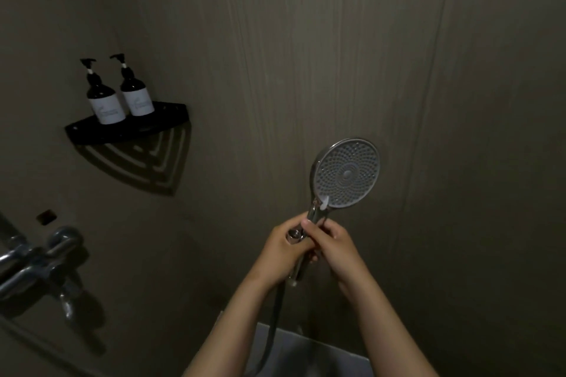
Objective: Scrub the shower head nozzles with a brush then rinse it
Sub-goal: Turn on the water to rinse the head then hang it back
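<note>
At the left edge, one metal tap (39, 260) is cut off by the frame. Above it, one black corner shelf (171, 110) carries two dark pump bottles, the left bottle (104, 101) just beside the right bottle (137, 98). Their labels are too small to read. One shower head (347, 176) is up in front of the wall, right of centre, with its nozzle face turned toward me. One hose (275, 315) hangs from under my hands and runs out of view at the bottom. My left grip (281, 246) is curled round the lower handle. A threaded metal ring shows by its thumb, and I cannot tell what it belongs to. My right grip (333, 249) is curled round the handle too, touching the left one. Together they hide most of the handle.
</note>
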{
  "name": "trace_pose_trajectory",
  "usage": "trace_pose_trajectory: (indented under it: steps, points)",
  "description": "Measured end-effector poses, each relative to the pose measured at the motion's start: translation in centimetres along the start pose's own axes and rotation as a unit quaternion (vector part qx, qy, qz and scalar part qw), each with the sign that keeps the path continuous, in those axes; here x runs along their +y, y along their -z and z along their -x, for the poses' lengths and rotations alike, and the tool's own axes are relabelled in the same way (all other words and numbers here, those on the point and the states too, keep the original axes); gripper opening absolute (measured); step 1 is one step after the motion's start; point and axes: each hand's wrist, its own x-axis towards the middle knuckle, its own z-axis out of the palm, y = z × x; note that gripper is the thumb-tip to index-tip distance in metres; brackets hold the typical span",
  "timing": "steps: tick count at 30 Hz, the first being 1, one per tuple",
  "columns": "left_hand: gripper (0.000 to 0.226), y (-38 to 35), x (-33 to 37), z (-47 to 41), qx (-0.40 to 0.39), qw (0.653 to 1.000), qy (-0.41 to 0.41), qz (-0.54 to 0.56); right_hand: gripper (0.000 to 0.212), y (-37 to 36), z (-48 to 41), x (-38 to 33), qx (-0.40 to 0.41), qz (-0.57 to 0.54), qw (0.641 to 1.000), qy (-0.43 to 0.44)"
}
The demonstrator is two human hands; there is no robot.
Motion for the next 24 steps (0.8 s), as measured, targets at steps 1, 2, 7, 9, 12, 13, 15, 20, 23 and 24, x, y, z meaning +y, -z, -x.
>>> trace_pose_trajectory:
  steps: [1, 2, 7, 9, 12, 13, 15, 20, 23, 24]
  points:
    - [0.034, 0.2, 0.0, 0.1, -0.008, 1.0, -0.002, -0.005, 0.01, -0.1, 0.0, 0.1, 0.005, -0.003, 1.0, 0.002]
    - [0.033, 0.5, 0.0, 0.2, -0.011, 1.0, -0.004, -0.012, 0.009, -0.4, 0.0, 0.2, 0.009, -0.007, 1.0, 0.002]
    - [0.037, 2.5, -0.2, 0.5, -0.009, 0.999, -0.004, -0.042, 0.007, -1.8, -0.1, 0.4, 0.008, -0.012, 1.0, -0.021]
    - [0.038, 3.5, 0.0, 0.5, -0.02, 0.999, -0.004, -0.031, 0.011, -2.3, -0.2, 0.2, 0.005, -0.01, 1.0, -0.021]
    - [0.035, 5.0, 1.0, 0.7, 0.023, 0.999, -0.016, -0.042, 0.012, -3.0, -0.3, -1.0, 0.025, -0.043, 0.999, 0.01]
    - [0.033, 5.5, 1.1, 0.8, 0.06, 0.997, -0.019, -0.049, 0.016, -3.1, -0.5, -1.4, 0.042, -0.053, 0.998, 0.019]
    - [0.025, 6.6, 1.1, 1.1, 0.143, 0.99, -0.009, -0.017, 0.02, -3.0, -0.8, -2.2, 0.072, -0.058, 0.995, 0.028]
    - [0.009, 8.4, -0.6, 2.2, 0.245, 0.966, -0.011, -0.078, 0.02, -2.1, -1.4, -2.1, 0.101, -0.089, 0.991, 0.024]
    - [0.014, 7.3, -1.9, 3.4, 0.195, 0.972, 0.006, -0.129, 0.019, -2.1, -1.1, -0.8, 0.11, -0.104, 0.989, 0.007]
    - [0.014, 6.8, -2.3, 3.9, 0.177, 0.972, 0.018, -0.156, 0.018, -2.1, -0.8, -0.2, 0.111, -0.105, 0.988, -0.005]
